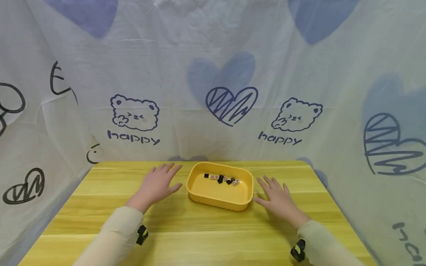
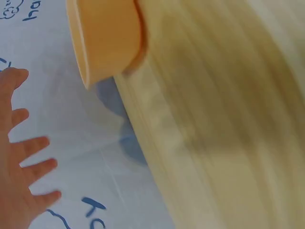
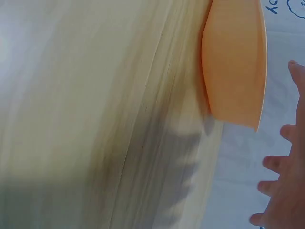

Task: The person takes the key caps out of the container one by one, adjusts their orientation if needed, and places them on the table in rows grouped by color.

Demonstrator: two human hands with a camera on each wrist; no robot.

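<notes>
From the head view I count one bin mid-desk, toward the far edge, dark and pale bits inside too small to count; left hand and right hand flank it, fingers spread. Left wrist: bin seems light, stiff, slightly slick, hardly fragile. Right wrist: I'd grasp both short ends

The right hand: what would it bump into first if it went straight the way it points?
Probably the tray, thumb side first. But the right hand might pass above it; how high it is isn't clear.
</notes>
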